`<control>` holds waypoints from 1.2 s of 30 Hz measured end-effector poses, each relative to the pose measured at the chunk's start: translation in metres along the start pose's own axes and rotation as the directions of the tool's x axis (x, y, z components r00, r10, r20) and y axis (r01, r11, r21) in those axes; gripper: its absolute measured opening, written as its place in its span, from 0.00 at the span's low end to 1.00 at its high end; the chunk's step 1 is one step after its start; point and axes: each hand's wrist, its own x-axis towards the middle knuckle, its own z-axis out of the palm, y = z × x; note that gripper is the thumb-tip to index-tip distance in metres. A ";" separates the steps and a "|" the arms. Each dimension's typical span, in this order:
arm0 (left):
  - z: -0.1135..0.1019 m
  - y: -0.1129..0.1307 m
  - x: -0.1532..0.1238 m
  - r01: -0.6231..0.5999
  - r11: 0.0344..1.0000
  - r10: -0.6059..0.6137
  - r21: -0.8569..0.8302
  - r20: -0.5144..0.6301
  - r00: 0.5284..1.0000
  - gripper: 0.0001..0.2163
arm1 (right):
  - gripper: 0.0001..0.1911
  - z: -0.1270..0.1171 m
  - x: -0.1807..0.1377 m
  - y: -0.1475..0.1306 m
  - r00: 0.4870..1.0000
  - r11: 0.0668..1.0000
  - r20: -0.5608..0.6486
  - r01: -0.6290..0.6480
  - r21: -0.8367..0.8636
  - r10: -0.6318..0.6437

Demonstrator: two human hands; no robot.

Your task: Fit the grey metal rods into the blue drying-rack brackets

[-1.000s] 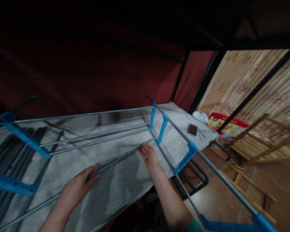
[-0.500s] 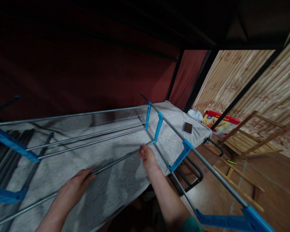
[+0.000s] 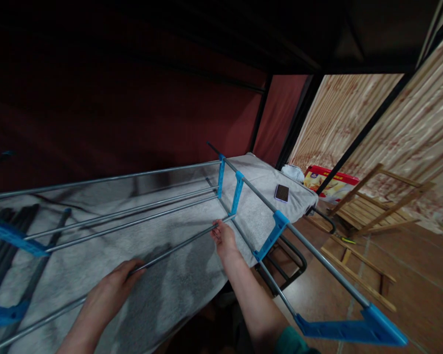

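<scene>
1. Left hand [image 3: 112, 287]: narrow grip, closed round the grey rod [image 3: 177, 248], back of hand up.
2. Right hand [image 3: 224, 240]: narrow pinch on the same rod, thumb and fingers, near its right end.
3. Rod slants above the grey blanket [image 3: 192, 275]. Right end is at the foot of a blue bracket [image 3: 237, 194]; can't tell if it's seated. Left end runs out of view, bottom left.
4. Rack [image 3: 271, 239]: blue plastic pieces plus grey tubes, partly over the blanket; near right section sticks out past the blanket's edge, above the floor.
5. Dark tubes [image 3: 3, 246] lie side by side at far left.
6. Dark-faced flat device [image 3: 282, 193] lies on the blanket, right of the rack, apart from it.
7. Red-topped box [image 3: 328, 184] and slatted wooden piece [image 3: 372, 211] are beyond the blanket, right.
</scene>
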 end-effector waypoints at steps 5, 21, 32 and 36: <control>-0.002 0.009 0.000 -0.013 0.999 0.014 0.034 -0.008 1.000 0.20 | 0.07 -0.002 0.002 0.001 0.999 1.000 -0.016 0.030 0.008 -0.029; -0.003 0.015 0.002 0.034 0.998 -0.035 0.048 0.014 0.999 0.16 | 0.10 -0.007 0.006 -0.001 0.997 0.997 -0.016 0.074 -0.012 -0.074; -0.002 0.007 0.003 -0.036 0.998 0.038 0.054 -0.044 0.998 0.16 | 0.08 -0.010 0.010 -0.004 0.996 0.997 -0.051 0.070 0.030 -0.068; -0.004 0.012 0.002 -0.040 0.996 0.045 0.077 -0.073 0.996 0.15 | 0.10 -0.011 0.011 -0.003 0.996 0.996 -0.011 0.087 -0.011 -0.087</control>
